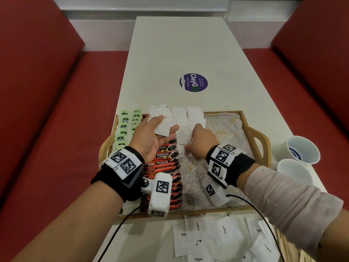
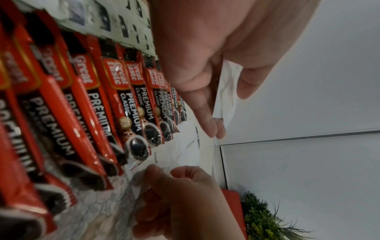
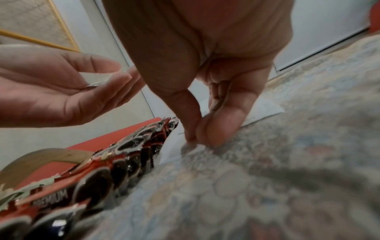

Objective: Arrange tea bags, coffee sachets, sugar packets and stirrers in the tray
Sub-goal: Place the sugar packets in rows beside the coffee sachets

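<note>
The bench (image 1: 170,53) carries a wooden tray (image 1: 260,137) lined with patterned cloth, and most of the sorting looks done. Left of the person's fingers, green tea bags (image 1: 124,127) fill the outermost column and red coffee sachets (image 1: 166,163) the next, overlapping in a long row. Sugar packets (image 1: 179,118) are going down beside the coffee, in columns that run from the far rim toward the fingers; the cloth to the right of them is uncovered. The left hand (image 1: 149,137) hovers palm up, fingers loosely spread, thumb pinning a small stack of packets (image 1: 160,121) against them. The right hand (image 1: 200,140) has thumb and fingers (image 3: 222,128) pressed together at the near edge of a packet (image 1: 182,142) lying on the cloth, apparently seating it. Many packets remain loose on the bench (image 1: 207,231) nearer than the fingers. No stirrers are clearly identifiable, so that step seems untouched. Two paper cups (image 1: 302,150) stand to the right.
</note>
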A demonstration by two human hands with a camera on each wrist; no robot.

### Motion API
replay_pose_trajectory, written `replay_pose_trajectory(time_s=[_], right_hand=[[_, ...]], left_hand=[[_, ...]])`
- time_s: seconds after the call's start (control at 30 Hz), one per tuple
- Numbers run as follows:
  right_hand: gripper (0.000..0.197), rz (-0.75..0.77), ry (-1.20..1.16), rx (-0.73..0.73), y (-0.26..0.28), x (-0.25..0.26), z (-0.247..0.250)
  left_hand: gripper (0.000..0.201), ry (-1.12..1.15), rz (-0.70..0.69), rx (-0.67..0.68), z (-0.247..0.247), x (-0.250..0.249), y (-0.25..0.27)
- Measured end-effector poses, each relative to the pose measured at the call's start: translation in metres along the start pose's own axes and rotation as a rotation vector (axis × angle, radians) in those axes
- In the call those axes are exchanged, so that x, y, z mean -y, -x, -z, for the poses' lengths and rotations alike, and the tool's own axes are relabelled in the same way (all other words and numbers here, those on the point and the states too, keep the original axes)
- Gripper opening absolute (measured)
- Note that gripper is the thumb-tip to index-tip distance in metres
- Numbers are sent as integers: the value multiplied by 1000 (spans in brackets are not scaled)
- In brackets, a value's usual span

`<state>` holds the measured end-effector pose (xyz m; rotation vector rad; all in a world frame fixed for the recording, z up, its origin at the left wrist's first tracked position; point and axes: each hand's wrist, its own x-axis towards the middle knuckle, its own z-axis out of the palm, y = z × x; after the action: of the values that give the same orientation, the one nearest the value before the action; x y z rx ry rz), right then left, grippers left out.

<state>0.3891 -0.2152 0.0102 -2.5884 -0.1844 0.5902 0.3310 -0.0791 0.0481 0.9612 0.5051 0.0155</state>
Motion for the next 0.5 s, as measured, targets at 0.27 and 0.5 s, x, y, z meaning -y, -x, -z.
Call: replay_pose_trajectory(time_s=[0.27,0.5], right_hand=[[13,166,-145,-135,0,2,30],[36,437,-253,-104,14,14,59]], left_hand=[[19,-149,-25,36,-1,0,2],[34,-412,-91,78,-2,4,4]])
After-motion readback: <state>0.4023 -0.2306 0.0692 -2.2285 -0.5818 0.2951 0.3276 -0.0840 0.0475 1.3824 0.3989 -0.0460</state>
